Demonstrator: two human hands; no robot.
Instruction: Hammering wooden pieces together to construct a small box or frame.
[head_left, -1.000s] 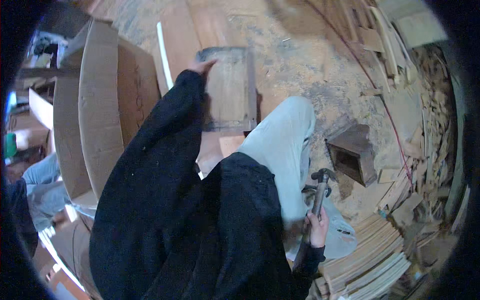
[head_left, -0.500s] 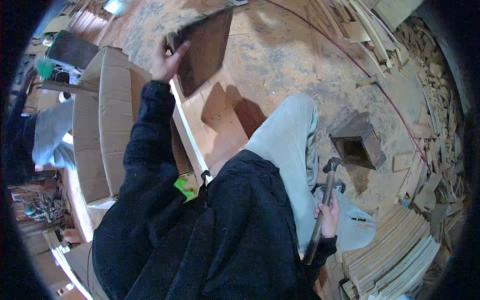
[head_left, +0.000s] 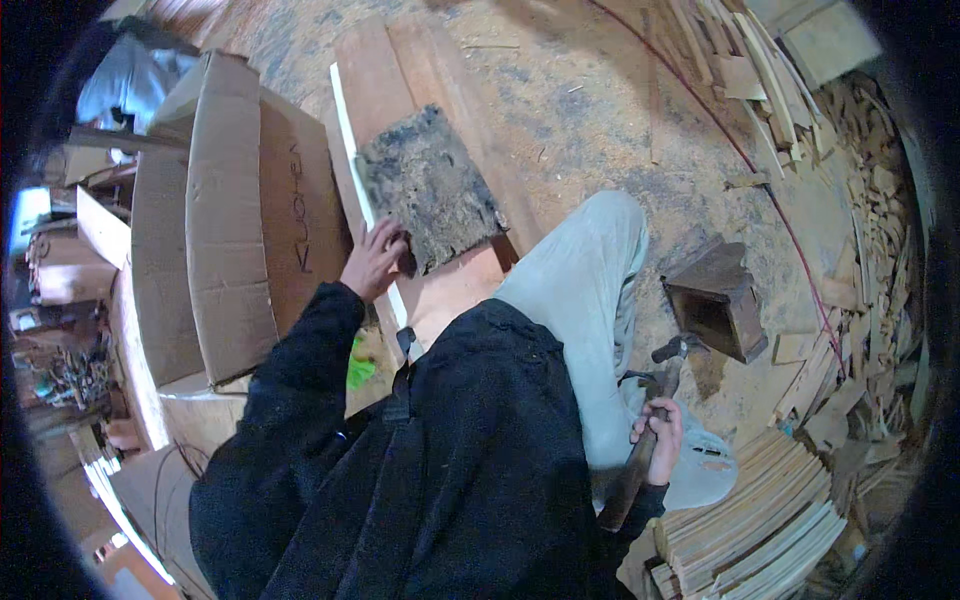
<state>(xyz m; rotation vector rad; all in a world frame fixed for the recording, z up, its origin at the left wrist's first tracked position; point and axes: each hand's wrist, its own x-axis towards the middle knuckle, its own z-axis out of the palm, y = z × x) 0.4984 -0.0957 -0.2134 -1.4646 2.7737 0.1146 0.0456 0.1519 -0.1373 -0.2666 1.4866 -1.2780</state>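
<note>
My left hand grips the near corner of a dark, rough, weathered board, which lies tilted over long reddish planks on the ground. Low beside my grey-trousered leg, my right hand is closed around the wooden handle of a hammer, whose metal head points up toward a small open wooden box. My black sleeves and jacket fill the lower middle of the view.
A large flattened cardboard box stands at the left. Stacked thin wooden slats lie at the lower right, and heaps of wood offcuts line the right side. A red cable crosses the sawdust-covered ground. Another person's grey clothing shows at the upper left.
My left hand has brought the dark board down from a raised position to rest over the planks. The right hand with the hammer has stayed by my leg.
</note>
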